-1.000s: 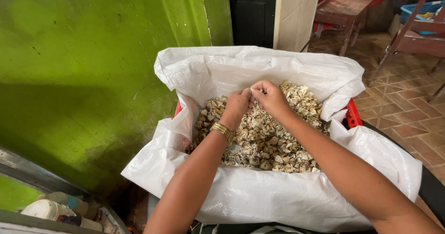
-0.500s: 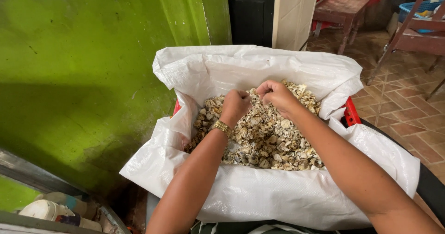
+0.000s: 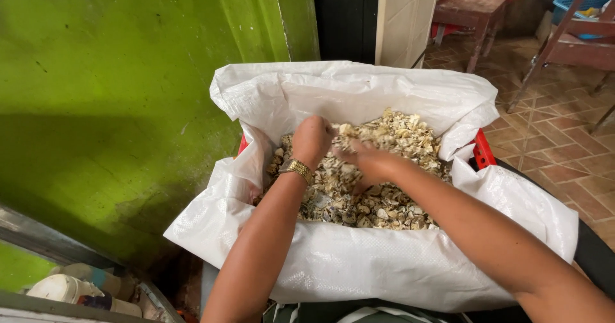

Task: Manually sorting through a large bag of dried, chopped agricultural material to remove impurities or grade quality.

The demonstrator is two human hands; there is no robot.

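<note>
— What takes up most of the view?

— A green wall (image 3: 115, 105) on the left, and against it a white woven sack (image 3: 359, 92) spread open as a liner over a red crate (image 3: 482, 150), whose corners show at the rim. Tiled floor (image 3: 551, 137) runs off to the right, with a wooden stool (image 3: 477, 6) farther back.

— And inside the sack?

— A heap of pale, dry shell-like pieces (image 3: 391, 169), filling the bottom of the liner.

— Where are the hands?

— Both are over the middle of the heap. The left hand (image 3: 312, 140), with a gold wristband (image 3: 298, 168), is curled into a loose fist on the pieces; whether it grips any I cannot tell. The right hand (image 3: 368, 163) lies just beside it, blurred, its fingers bent down among the pieces, hold unclear.
</note>
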